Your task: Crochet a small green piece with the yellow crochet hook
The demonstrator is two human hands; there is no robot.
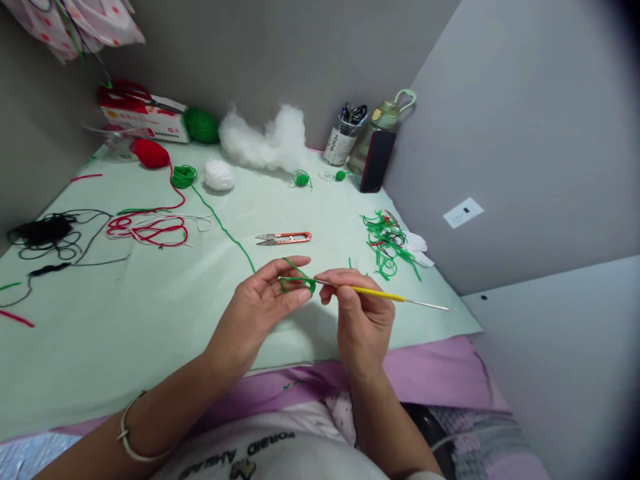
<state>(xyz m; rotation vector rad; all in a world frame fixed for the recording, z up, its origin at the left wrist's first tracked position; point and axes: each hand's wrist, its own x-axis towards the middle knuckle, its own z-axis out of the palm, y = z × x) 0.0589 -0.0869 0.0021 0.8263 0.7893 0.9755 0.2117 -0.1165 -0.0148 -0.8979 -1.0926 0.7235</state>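
My left hand pinches a small piece of green crochet work between thumb and fingers. A green strand runs from it back across the table to a small green yarn coil. My right hand grips a yellow-handled crochet hook, its tip pushed into the green work and its metal end pointing right. Both hands hover just above the pale green table cover, close to its near edge.
Orange thread snips lie just beyond my hands. Green yarn scraps sit to the right. Red, white and black strands trail at left. At the back: red and green yarn balls, white stuffing, a pen cup, a bottle.
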